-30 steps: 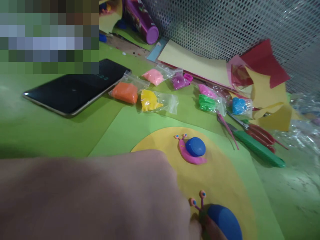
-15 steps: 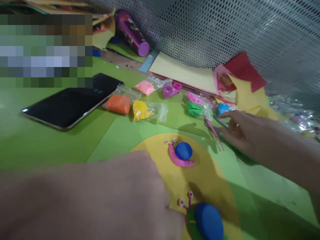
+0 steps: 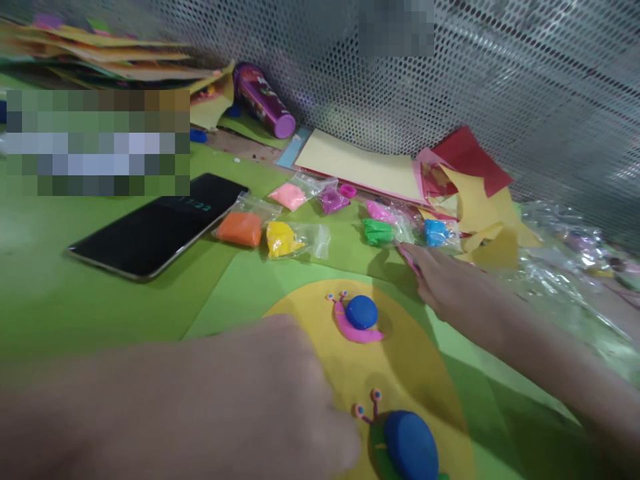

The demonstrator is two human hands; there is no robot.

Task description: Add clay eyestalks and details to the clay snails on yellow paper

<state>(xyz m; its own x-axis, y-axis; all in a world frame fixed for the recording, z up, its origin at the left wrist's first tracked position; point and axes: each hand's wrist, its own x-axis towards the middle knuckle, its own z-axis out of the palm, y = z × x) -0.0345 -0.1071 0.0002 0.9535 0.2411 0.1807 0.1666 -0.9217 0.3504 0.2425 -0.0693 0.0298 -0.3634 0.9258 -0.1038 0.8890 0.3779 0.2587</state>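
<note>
My left hand (image 3: 240, 393) fills the lower left, large and blurred, with its fingers curled closed. Whatever it may hold is hidden. Beside it on a yellow paper circle (image 3: 400, 367) is a clay snail with a pink body (image 3: 353, 329) and blue shell. A green-bodied snail with a blue shell (image 3: 413, 445) lies nearer, cut off by the bottom edge. My right hand (image 3: 445, 283) reaches in from the right, its fingers closed around a slim pink tool (image 3: 409, 257), mostly covered by the hand. Just beyond are bags of green clay (image 3: 379, 231) and blue clay (image 3: 437, 233).
A phone (image 3: 160, 227) lies at left, near bags of orange clay (image 3: 240, 228) and yellow clay (image 3: 283, 239). Behind them are a purple tube (image 3: 265, 103), cream paper (image 3: 357, 163) and a perforated metal panel (image 3: 325, 73). Crumpled clear plastic (image 3: 565, 287) lies at right.
My right hand has shifted left and down from near the blue clay onto the pink tool, which it now covers. The view has tilted slightly; my left hand stays closed.
</note>
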